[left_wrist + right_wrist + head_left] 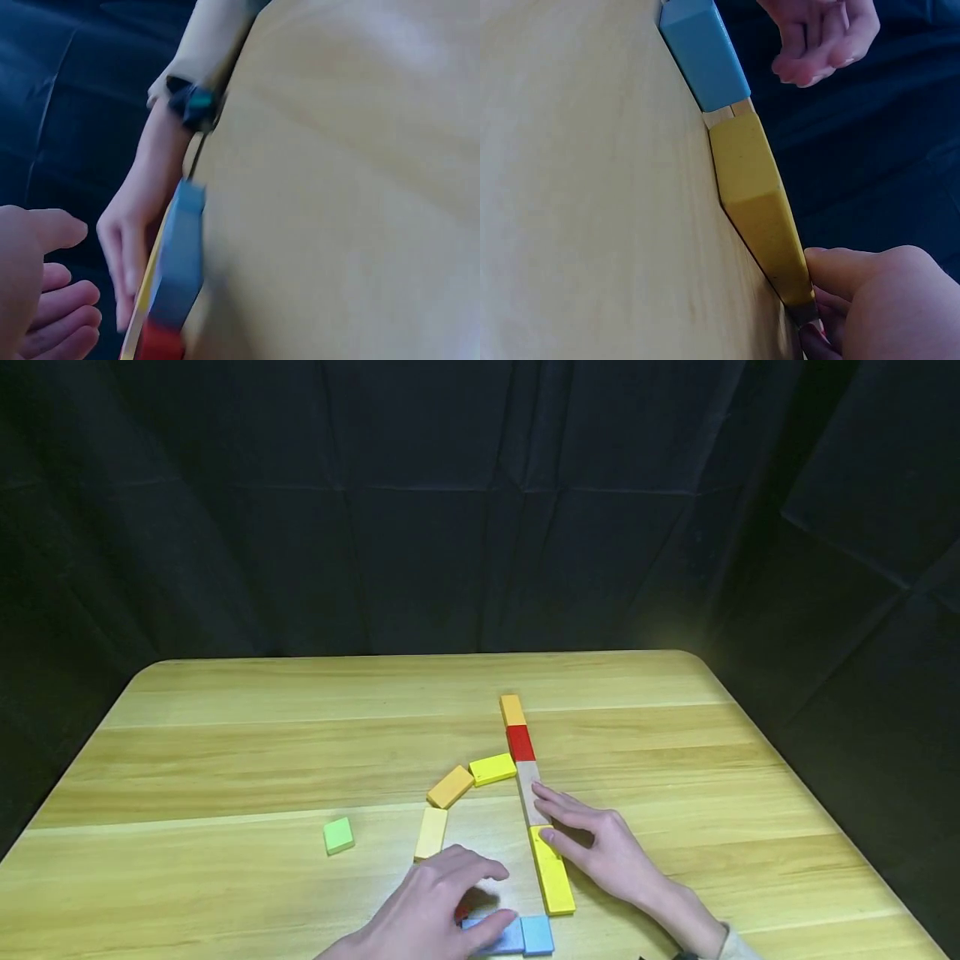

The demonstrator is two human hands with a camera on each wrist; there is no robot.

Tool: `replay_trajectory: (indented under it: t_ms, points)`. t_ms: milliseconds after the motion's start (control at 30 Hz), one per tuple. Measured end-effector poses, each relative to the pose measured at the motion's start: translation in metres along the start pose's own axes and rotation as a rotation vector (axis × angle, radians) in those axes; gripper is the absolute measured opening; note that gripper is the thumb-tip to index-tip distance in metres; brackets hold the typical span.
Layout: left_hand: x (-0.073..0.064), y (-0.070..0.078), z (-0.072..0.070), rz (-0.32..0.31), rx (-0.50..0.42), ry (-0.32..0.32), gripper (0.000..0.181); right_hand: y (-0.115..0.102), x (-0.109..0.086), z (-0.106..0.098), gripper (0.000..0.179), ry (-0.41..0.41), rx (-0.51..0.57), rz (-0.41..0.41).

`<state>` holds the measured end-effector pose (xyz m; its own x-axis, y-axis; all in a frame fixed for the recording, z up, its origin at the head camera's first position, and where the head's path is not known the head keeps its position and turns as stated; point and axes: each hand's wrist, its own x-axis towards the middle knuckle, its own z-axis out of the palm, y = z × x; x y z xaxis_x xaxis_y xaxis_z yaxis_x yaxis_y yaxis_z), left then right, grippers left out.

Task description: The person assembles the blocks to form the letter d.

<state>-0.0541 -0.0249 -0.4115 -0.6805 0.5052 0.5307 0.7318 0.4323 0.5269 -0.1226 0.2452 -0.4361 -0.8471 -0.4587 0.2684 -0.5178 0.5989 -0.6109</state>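
Note:
My left hand [435,906] hovers with thumb and fingers spread apart, holding nothing. Beneath it lie a blue block [508,937] and a smaller light blue block [537,935], with a red block [462,912] mostly hidden behind the hand. My right hand [609,850] rests beside a line of blocks, its thumb touching the long yellow block [555,881] and its fingertips at the grey block [528,787]. Farther along that line sit a red block [521,743] and an orange block [513,708]. The right wrist view shows the thumb against the yellow block [754,187].
A curve of yellow [492,769], orange [450,787] and pale yellow [431,833] blocks bends left from the line. One green block [338,836] lies apart on the wooden table [210,760]. Dark cloth [420,568] hangs behind the table.

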Motion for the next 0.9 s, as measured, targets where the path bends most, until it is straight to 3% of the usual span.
replay_trajectory:
  t_ms: [133, 300, 467, 567, 900]
  points:
    - [-0.007, -0.012, -0.019, -0.106, 0.009, 0.074, 0.023, 0.0, 0.0, 0.0, 0.041, -0.004, 0.006, 0.013]
    - [-0.019, -0.031, -0.044, -0.273, 0.092, 0.126, 0.029, -0.001, 0.0, 0.0, 0.042, -0.013, 0.013, 0.024]
    - [-0.033, -0.05, -0.062, -0.293, 0.187, 0.206, 0.037, -0.001, 0.0, -0.001, 0.042, -0.019, 0.019, 0.031]
    - [-0.041, -0.057, -0.069, -0.294, 0.229, 0.221, 0.039, -0.001, 0.0, -0.001, 0.042, -0.018, 0.018, 0.033]
    - [-0.052, -0.075, -0.091, -0.386, 0.28, 0.169, 0.043, 0.0, 0.0, -0.001, 0.043, -0.02, 0.023, 0.035]
